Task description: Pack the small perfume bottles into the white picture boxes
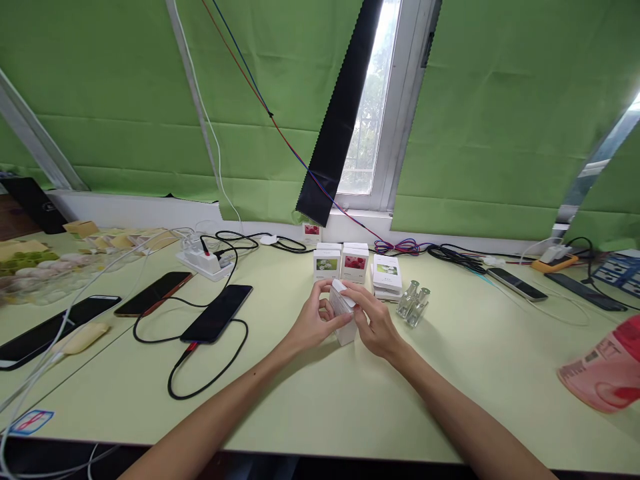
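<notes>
A small white carton (343,313) stands on the pale green table (350,400) at centre, long axis near upright, top leaning slightly toward 11 o'clock, its end flap lifted. The left hand (313,323) grips its left side with curled fingers; the right hand (375,320) pinches the top and right side. Palms hide most of its faces. At 12 o'clock stand matte printed boxes (341,262); at 2 o'clock, two clear glass bottles (414,302), details unclear.
</notes>
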